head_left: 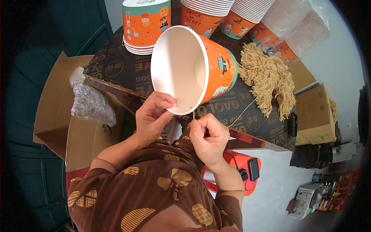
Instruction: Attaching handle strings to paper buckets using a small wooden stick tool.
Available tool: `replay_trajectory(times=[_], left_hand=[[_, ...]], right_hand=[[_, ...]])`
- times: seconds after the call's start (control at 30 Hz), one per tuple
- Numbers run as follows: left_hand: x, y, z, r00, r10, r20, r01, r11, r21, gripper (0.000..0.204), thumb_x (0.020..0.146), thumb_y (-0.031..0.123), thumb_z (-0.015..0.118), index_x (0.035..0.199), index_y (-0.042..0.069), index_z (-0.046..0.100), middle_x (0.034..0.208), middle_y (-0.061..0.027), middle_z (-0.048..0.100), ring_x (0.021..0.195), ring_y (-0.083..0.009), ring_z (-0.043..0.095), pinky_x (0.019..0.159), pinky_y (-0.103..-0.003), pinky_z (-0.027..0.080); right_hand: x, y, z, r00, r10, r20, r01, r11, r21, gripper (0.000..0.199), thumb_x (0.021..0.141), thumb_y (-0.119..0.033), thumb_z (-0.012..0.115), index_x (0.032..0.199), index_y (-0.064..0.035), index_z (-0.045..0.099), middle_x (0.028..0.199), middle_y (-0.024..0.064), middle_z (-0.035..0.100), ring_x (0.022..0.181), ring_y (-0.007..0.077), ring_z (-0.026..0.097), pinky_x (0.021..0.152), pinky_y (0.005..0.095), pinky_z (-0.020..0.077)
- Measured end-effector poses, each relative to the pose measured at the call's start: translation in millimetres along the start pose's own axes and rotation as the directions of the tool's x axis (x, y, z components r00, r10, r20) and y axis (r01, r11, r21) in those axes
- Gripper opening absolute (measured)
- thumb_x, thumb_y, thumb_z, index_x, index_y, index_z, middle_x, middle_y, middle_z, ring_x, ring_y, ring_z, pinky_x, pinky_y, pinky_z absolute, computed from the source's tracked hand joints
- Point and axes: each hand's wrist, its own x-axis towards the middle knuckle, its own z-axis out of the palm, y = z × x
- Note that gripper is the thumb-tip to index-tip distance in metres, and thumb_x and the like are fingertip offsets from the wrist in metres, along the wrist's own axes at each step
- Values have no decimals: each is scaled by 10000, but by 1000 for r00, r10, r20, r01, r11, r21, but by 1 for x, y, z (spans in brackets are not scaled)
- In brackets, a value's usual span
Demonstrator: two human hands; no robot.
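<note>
One paper bucket point(193, 69), orange outside and plain white inside, is held on its side with the open mouth turned toward the wearer. Its lower rim is pinched by the left hand point(152, 116), thumb inside and fingers closed over the edge. Just beside that grip, below the rim, the right hand point(208, 137) is closed on one thin tan string point(241, 114), which is drawn taut from the fingertips toward the far right.

Beyond the right hand, one loose bundle of cut string point(266, 77), fibrous and straw-coloured, is laid on the work surface point(116, 67), a dark board printed with pale lettering. Left of the left hand, one open cardboard box point(56, 112) is seen, with one crumpled clear plastic bag point(87, 100) in it. Below the right hand, one red tool with a black part point(243, 166) is noted.

Farthest out, four nested stacks of matching buckets point(145, 23) are counted, and one closed carton point(315, 116) lies to the right. The floor is pale grey.
</note>
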Motion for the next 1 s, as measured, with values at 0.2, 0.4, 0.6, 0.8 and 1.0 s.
replay_trajectory(times=[0.2, 0.4, 0.6, 0.8, 1.0], left_hand=[[0, -3, 1, 995, 91, 41, -96, 989, 117, 234, 858, -144, 562, 1036, 8, 574, 1130, -114, 528, 1003, -132, 557, 827, -265, 490], [1, -2, -1, 948, 279, 153, -318, 798, 513, 290, 766, -143, 629, 1001, 20, 580, 1084, -134, 586, 929, -209, 619, 746, -279, 512], [-3, -2, 0, 909, 323, 262, -412, 618, 670, 356, 709, -136, 655, 1023, 14, 580, 1088, -161, 587, 945, -316, 617, 762, -345, 524], [-4, 8, 3, 894, 241, 378, -447, 527, 723, 398, 709, -85, 674, 1087, -5, 581, 1143, -163, 569, 1024, -325, 599, 812, -379, 524], [-12, 29, 15, 931, 200, 305, -364, 565, 741, 394, 721, -59, 684, 1102, -2, 601, 1053, -136, 605, 913, -284, 655, 704, -366, 551]], right_hand=[[-2, 2, -1, 1000, 14, -7, -14, 1000, 1, 189, 803, 48, 651, 684, -13, 516, 573, -4, 453, 511, 64, 396, 471, 234, 338], [-10, 18, -1, 997, 32, -73, -31, 999, 11, 82, 845, 39, 614, 780, 15, 570, 594, -14, 446, 539, 51, 395, 501, 221, 343], [-29, 34, -11, 981, 193, -15, -185, 959, 214, 65, 890, 0, 597, 832, 22, 576, 648, -61, 463, 598, 21, 395, 529, 197, 333], [-36, 50, -1, 923, 374, -95, -313, 869, 384, 262, 981, -137, 559, 742, -32, 538, 614, -63, 453, 531, 19, 350, 469, 206, 279], [-40, 60, 0, 899, 418, -133, -328, 842, 429, 318, 982, -144, 562, 682, -69, 491, 561, -56, 411, 461, 30, 314, 417, 217, 238]])
